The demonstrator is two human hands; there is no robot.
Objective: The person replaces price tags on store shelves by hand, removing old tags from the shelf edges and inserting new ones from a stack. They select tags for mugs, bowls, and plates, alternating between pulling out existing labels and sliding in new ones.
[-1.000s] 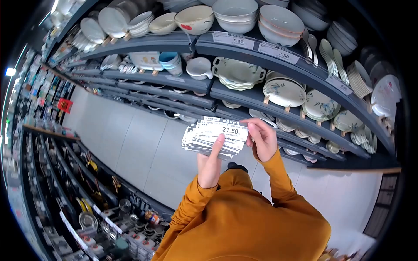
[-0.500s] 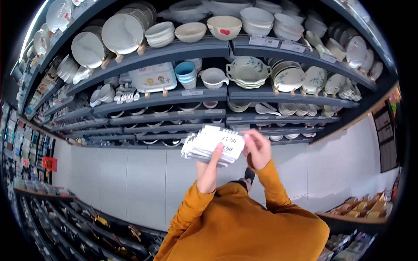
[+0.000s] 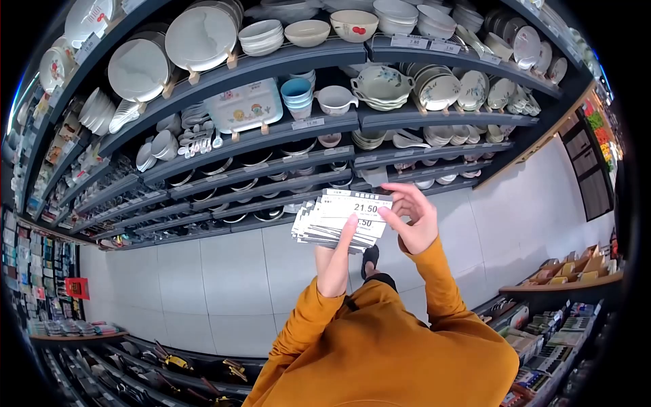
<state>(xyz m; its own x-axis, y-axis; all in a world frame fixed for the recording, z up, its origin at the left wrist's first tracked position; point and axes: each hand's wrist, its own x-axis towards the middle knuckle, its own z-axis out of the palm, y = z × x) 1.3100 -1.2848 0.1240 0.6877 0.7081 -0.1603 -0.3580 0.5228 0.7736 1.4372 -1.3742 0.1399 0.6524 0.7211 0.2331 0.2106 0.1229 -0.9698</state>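
My left hand point(image 3: 333, 264) holds a fanned stack of white price tags point(image 3: 339, 227) in front of my chest, its thumb pressed flat on the front. The top tag reads 21.50, and part of another tag ending in .50 shows below it. At the stack's right edge is my right hand point(image 3: 417, 220), its thumb on the top price tag's edge and its other fingers bent, the index finger reaching above. How far those fingers go behind the tag is hidden. Both sleeves are mustard-coloured.
Ahead, curved dark shelves point(image 3: 298, 139) carry white plates point(image 3: 201, 39), bowls point(image 3: 307, 32), blue cups point(image 3: 297, 91) and a cartoon-printed tray point(image 3: 244, 108). Pale floor tiles point(image 3: 234, 271) lie below. More shelving stands behind me, with a red sign point(image 3: 77, 288) far left.
The view has turned and shifted slightly, so the shelves slope more. The tags appear sharper and a little further right. My right hand's thumb now lies over the top tag's edge.
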